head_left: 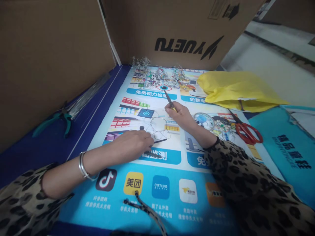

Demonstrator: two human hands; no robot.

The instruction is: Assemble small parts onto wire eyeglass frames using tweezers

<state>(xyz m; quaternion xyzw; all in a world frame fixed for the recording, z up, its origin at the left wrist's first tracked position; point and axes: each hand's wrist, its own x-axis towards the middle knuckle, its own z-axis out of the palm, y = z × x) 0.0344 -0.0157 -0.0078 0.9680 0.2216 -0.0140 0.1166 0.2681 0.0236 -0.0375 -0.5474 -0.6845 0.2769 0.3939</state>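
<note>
My left hand (135, 144) is closed, its fingertips at the lower edge of a thin wire ring (158, 124) with several smaller loops around it. The fingers appear to pinch that ring, though the contact is partly hidden. A slim dark object (154, 154) shows just below those fingertips; I cannot tell its kind. In my right hand (180, 114) is a pair of tweezers (169, 99), dark at the tip and gold near the fingers. Its point is directed up and away, apart from the ring.
Teal-handled pliers (62, 121) lie left beside a wire bundle (88, 95). Wire pieces (179, 75) are heaped at the back, before a cardboard box (172, 23). Right are a clear round dish (204, 121), red-handled scissors (248, 132), a yellow bag (241, 87) and a teal bag (270, 137).
</note>
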